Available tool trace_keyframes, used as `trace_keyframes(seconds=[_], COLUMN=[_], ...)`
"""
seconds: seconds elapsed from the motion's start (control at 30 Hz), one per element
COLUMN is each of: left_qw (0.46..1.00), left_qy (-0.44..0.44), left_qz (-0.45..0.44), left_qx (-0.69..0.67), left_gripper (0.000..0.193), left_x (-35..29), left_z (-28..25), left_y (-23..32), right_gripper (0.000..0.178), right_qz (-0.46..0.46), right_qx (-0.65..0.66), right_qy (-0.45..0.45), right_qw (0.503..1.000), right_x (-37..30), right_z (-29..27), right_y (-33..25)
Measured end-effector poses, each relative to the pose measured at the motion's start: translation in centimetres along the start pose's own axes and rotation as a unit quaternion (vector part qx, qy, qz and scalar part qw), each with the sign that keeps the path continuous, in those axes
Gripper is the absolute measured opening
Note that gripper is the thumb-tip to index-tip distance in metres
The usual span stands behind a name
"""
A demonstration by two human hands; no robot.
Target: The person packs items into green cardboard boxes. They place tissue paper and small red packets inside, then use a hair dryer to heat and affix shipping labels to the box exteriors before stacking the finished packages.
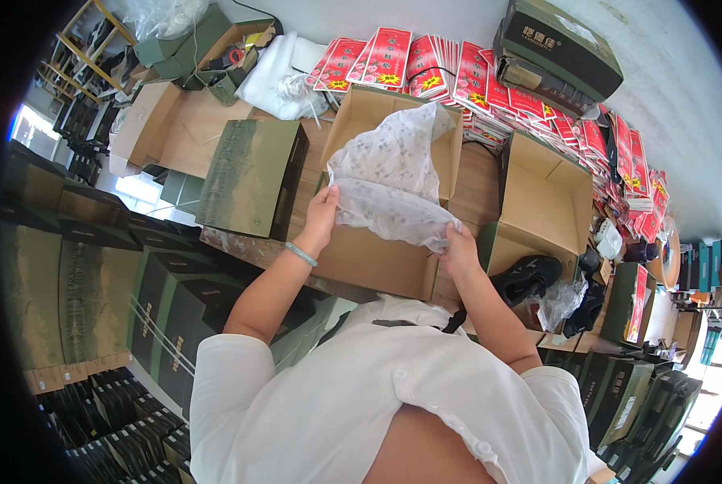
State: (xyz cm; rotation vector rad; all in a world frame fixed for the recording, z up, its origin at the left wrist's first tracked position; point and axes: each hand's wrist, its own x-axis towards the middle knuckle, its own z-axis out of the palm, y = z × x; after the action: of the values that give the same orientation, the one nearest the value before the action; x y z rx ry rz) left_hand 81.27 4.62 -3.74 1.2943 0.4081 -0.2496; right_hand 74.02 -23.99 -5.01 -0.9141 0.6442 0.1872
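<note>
A white, patterned sheet of tissue paper (393, 157) is stretched between my two hands over an open shoe box (381, 262) with a tan inside. My left hand (321, 213) pinches the sheet's left edge; a pale bangle circles that wrist. At the sheet's lower right corner, my right hand (459, 250) grips it between thumb and fingers. The paper has a fold across it, and its far part reaches over the raised lid (353, 109). Right of my right hand, another open shoe box (546, 185) has a black shoe (529, 278) at its near end.
A closed green shoe box (248, 173) lies to the left, beside an open carton (187, 129). Red printed packets (385, 56) line the wall, with dark boxes (562, 48) on top. Clear plastic (561, 305) lies near the shoe. Stacked shoe boxes (94, 282) fill the left side.
</note>
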Motion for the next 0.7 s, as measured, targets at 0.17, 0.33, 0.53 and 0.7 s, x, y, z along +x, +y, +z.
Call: trace_keyframes(seconds=[0.17, 0.33, 0.53, 0.7], left_qw=[0.937, 0.846, 0.953, 0.977], left_qy=[0.082, 0.077, -0.200, -0.204], left_qz=[0.229, 0.178, -0.207, -0.022], left_qx=[0.251, 0.496, -0.097, -0.048], left_gripper=[0.032, 0.034, 0.046, 0.036], left_x=[0.3, 1.0, 1.5, 1.5], left_z=[0.0, -1.1, -0.8, 1.2], left_y=[1.3, 3.3, 6.8, 9.5], right_gripper=[0.019, 0.021, 0.021, 0.016], right_qz=[-0.190, -0.376, -0.072, -0.013], right_qx=[-0.302, -0.571, -0.239, -0.128], right_qy=[0.048, 0.133, 0.062, 0.000], right_qw=[0.933, 0.717, 0.966, 0.992], right_x=[0.3, 1.0, 5.0, 7.5], right_z=[1.0, 0.8, 3.3, 7.3], right_y=[-1.6, -1.9, -4.2, -8.7])
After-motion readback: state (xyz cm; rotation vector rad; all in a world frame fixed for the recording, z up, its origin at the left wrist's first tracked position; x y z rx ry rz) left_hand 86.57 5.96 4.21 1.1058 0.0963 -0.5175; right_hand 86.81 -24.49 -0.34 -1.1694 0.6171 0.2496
